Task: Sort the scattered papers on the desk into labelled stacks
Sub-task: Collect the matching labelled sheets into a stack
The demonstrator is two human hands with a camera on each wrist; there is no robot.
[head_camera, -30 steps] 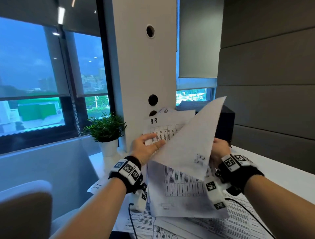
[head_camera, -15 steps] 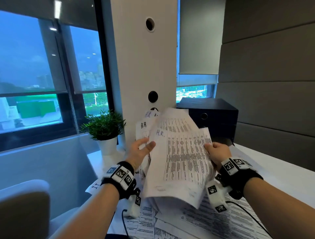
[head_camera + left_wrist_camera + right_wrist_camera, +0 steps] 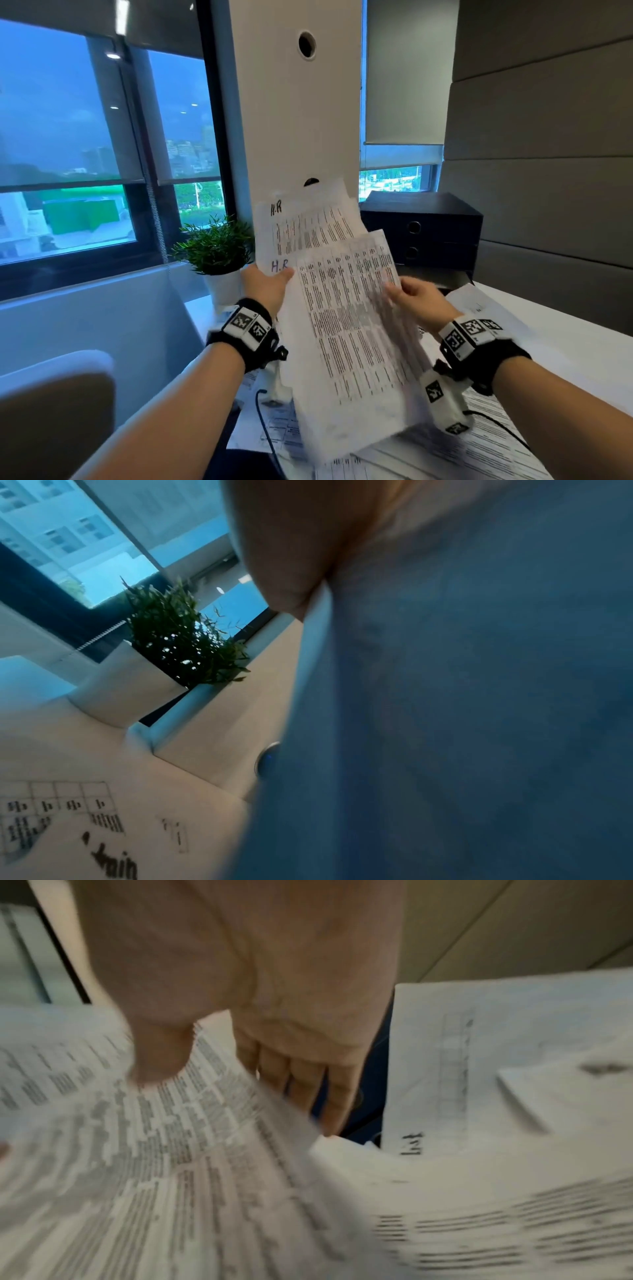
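The left hand [image 3: 265, 286] and the right hand [image 3: 416, 299] hold a bundle of sheets [image 3: 342, 325] between them, above the desk [image 3: 565, 339]. More papers [image 3: 479, 455] lie on the desk under the bundle. A potted plant [image 3: 215, 250] stands to the left, near the window [image 3: 68, 154]. A drawer box [image 3: 421, 226] stands behind on the right. A pillar [image 3: 294, 113] rises behind the sheets.

Legible markings are few. The rear held sheet [image 3: 301, 219] bears handwritten "H.R" in black at its top left corner. The sheet in front of it [image 3: 279, 265] bears "H.R" in blue ink at its top left, beside the left hand [image 3: 265, 286]. Printed table text on the front sheet [image 3: 349, 329] is too blurred to read. In the left wrist view, a paper on the desk [image 3: 113, 859] shows dark handwriting, not reliably legible.
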